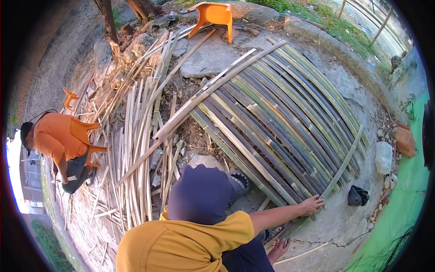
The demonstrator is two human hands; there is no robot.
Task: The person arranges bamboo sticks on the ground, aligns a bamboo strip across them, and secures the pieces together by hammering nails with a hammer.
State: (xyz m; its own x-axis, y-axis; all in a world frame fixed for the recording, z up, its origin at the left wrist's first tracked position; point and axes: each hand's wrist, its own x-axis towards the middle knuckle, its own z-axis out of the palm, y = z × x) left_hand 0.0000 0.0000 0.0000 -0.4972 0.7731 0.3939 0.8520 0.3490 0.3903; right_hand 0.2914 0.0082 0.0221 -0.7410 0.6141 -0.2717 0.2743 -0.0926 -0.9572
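Observation:
A large panel of split bamboo strips [281, 127] lies on the ground in front of me, its green and dark slats side by side under cross strips at both ends. My left hand [311, 206] reaches across to the panel's near right corner. Its fingers bend over the strip ends beside the near bamboo cross strip [343, 165]. Lower down, close to my dark trousers [248, 258], is my right hand [279, 249]. Its fingers look apart and bent, with nothing visible in them. A bamboo strip [297, 226] runs between the two hands.
Loose split bamboo strips [136, 149] are heaped on the left. Beyond them a person in orange [61, 133] sits on an orange chair [84, 131]. Another orange chair [215, 13] stands at the back. A black bag [358, 196] and a white jug [383, 157] lie to the right.

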